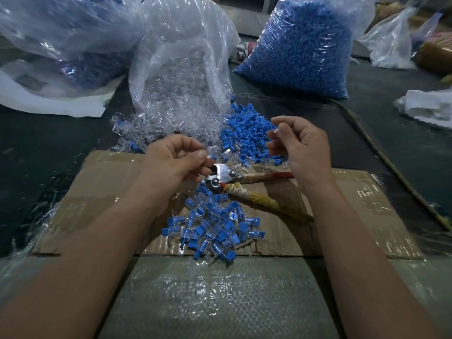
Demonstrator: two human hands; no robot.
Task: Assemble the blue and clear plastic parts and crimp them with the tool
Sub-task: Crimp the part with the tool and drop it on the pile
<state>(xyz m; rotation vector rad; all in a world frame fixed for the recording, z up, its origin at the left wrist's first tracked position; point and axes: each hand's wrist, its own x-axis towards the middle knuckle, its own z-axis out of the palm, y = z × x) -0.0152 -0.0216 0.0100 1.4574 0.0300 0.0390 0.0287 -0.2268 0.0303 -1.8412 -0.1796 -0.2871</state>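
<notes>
My left hand hovers over the crimping tool's metal head and pinches a small clear plastic part between thumb and forefinger. My right hand is raised to the right, fingers curled, with a small clear piece at its fingertips. The crimping tool lies on the cardboard between my hands, its taped handles pointing right. Loose clear parts and loose blue parts are heaped beyond the hands. A pile of assembled blue-and-clear pieces lies near me.
An open bag of clear parts stands behind the heaps. A full bag of blue parts stands at the back right, more plastic bags at the back left. A woven sheet covers the near edge.
</notes>
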